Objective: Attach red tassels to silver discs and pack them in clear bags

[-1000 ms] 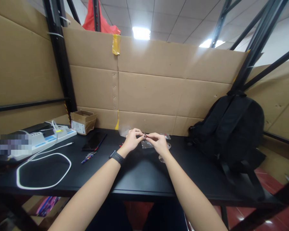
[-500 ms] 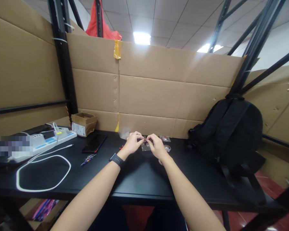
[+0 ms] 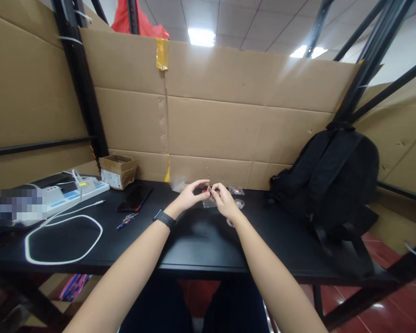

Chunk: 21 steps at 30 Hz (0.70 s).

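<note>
Over the back middle of the black desk (image 3: 201,245), my two hands meet at a small reddish-brown piece (image 3: 210,190), too small to name. My right hand (image 3: 224,201) is closed, pinching it between thumb and fingertips. My left hand (image 3: 190,195), below a dark wristband (image 3: 165,218), curves round its other side, thumb against it and index finger arched above. A clear plastic bag (image 3: 209,203) lies beneath the hands. Beside my right hand are a clear ring-shaped item (image 3: 240,203) and a small clear packet (image 3: 236,190). Another round item (image 3: 230,223) is partly hidden by my right wrist.
Left on the desk are a phone (image 3: 135,199), a keyring (image 3: 126,221), an opened cardboard box (image 3: 118,171), a power strip (image 3: 67,202) and a looped white cable (image 3: 64,262). A black backpack (image 3: 329,194) stands at right. Cardboard panels (image 3: 211,125) wall the back.
My left index finger has lifted and spread away from the thumb, while my right hand keeps its pinch. The camera view has tipped slightly downward.
</note>
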Available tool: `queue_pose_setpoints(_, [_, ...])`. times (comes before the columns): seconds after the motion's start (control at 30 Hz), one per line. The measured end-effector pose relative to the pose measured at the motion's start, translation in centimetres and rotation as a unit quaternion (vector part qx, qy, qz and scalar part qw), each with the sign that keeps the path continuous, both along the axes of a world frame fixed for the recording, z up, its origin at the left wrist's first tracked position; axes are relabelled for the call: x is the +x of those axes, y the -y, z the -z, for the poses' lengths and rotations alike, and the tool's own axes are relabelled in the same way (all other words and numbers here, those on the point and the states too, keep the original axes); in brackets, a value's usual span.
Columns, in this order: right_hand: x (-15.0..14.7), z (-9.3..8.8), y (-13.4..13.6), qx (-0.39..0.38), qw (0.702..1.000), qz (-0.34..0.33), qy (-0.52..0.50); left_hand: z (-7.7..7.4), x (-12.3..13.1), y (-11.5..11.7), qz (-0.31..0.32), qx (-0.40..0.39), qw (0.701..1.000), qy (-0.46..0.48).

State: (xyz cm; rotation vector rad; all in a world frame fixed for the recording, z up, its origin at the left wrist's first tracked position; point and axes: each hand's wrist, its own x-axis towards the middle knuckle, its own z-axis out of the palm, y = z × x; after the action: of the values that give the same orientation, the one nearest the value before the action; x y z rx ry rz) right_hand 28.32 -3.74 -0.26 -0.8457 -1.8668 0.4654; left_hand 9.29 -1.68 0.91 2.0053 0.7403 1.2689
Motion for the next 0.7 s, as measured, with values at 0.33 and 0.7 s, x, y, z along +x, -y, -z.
queue_pose_setpoints(0.33, [-0.4,-0.2,0.5,-0.028,0.999,-0.035,-0.012,-0.2,-0.5,0.3,-0.015,0.036,0.998,-0.053])
queue_pose_setpoints(0.7, [0.6,-0.5,0.3,-0.067,0.996,-0.013,-0.056,0.0,-0.9,-0.4,-0.012,0.019,0.999,-0.034])
